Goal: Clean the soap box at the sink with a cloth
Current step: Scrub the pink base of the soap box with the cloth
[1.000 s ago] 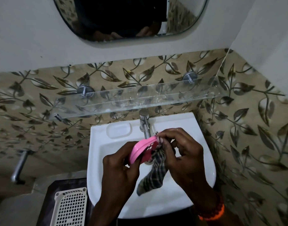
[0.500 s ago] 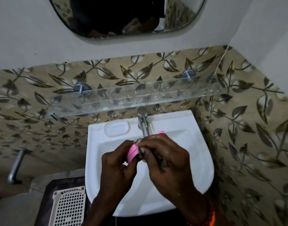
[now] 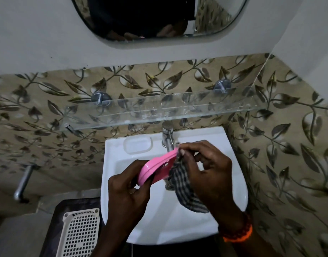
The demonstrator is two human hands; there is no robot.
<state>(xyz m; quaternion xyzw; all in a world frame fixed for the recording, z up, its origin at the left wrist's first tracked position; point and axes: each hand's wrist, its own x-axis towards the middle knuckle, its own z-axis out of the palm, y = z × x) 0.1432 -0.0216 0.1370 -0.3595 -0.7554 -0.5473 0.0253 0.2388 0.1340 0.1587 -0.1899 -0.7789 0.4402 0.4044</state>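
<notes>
Since half a second ago the right hand (image 3: 209, 169) has slid off the pink soap box (image 3: 155, 168), so the box's inner face and the checked cloth (image 3: 183, 188) show again. Its fingers (image 3: 187, 150) pinch a fold of cloth against the box's upper end, just in front of the tap (image 3: 167, 136); the rest of the cloth hangs down over the basin. The left hand (image 3: 126, 193) grips the box's lower end, thumb and fingers pressed together on its rim, so the box sits tilted on edge above the white sink (image 3: 233, 182), between the two hands. An orange bead bracelet (image 3: 239, 233) circles the right wrist. Behind the tap, a moulded soap recess (image 3: 137, 145) lies in the sink's back ledge. Above the sink runs a glass shelf (image 3: 159, 112) on leaf-patterned tiles, and higher still a mirror (image 3: 141, 17). Left of the sink stands a white perforated basket (image 3: 79, 234), with a metal pipe (image 3: 23, 182) further left.
</notes>
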